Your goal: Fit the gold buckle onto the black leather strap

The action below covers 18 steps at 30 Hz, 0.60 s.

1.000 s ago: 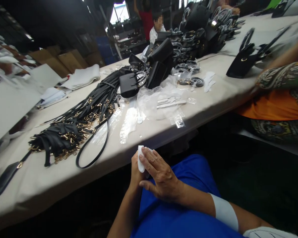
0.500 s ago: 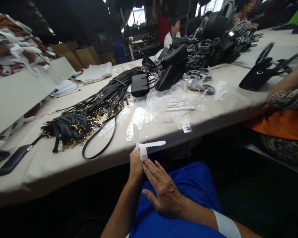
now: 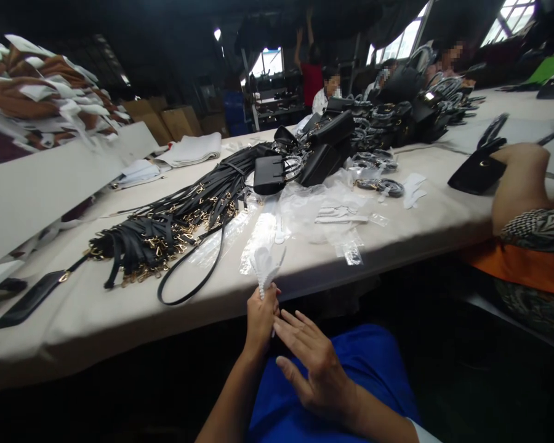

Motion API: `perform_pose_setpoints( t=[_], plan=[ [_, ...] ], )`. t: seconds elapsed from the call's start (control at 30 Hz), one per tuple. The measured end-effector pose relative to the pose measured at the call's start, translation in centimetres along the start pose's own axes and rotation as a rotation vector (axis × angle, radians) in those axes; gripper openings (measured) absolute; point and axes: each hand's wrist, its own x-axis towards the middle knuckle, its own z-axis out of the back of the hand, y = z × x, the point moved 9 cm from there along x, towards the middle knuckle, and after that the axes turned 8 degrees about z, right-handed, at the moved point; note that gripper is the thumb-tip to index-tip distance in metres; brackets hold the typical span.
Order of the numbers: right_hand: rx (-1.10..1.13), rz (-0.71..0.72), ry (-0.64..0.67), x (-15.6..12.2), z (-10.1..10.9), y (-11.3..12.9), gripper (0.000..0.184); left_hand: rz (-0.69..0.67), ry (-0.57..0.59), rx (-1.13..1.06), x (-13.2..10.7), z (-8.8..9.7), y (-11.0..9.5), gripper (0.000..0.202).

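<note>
White strips point(image 3: 264, 263) (bumpy along one edge), fanned upright from the left fingers point(image 3: 268, 296).

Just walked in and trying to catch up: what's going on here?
The person's left hand grips white, ridged-edged strips, which stick up from it at the near edge of the table. The right hand is open beside it, fingers extended; whether the hands touch is unclear. On the table lie black straps with gold-coloured clasps, black handbags and clear plastic.
</note>
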Motion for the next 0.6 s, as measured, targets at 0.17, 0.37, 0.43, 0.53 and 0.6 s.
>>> perform_pose_setpoints(
  t=[0.17, 0.37, 0.43, 0.53, 0.6],
  plan=[
    [-0.126, -0.057, -0.354, 3.4, 8.0, -3.4, 0.063, -0.231, 0.040, 0.343, -1.3, -1.2, -0.4, 0.036],
    [0.134, -0.099, -0.016, 5.2, 3.3, -6.2, 0.067, -0.313, 0.001, 0.470, -1.9, -0.6, -1.9, 0.030],
    [0.214, -0.159, 0.006, 3.3, 0.3, -5.7, 0.068, -0.331, -0.106, 0.492, -1.4, 0.7, -3.0, 0.025],
    [0.247, -0.160, 0.092, 0.1, -4.5, -3.7, 0.071, -0.362, -0.228, 0.531, -0.5, 2.0, -4.5, 0.023],
    [0.251, -0.010, 0.234, -1.3, -6.9, -1.4, 0.063, -0.364, -0.248, 0.491, 0.2, 2.3, -5.2, 0.027]
  ],
)
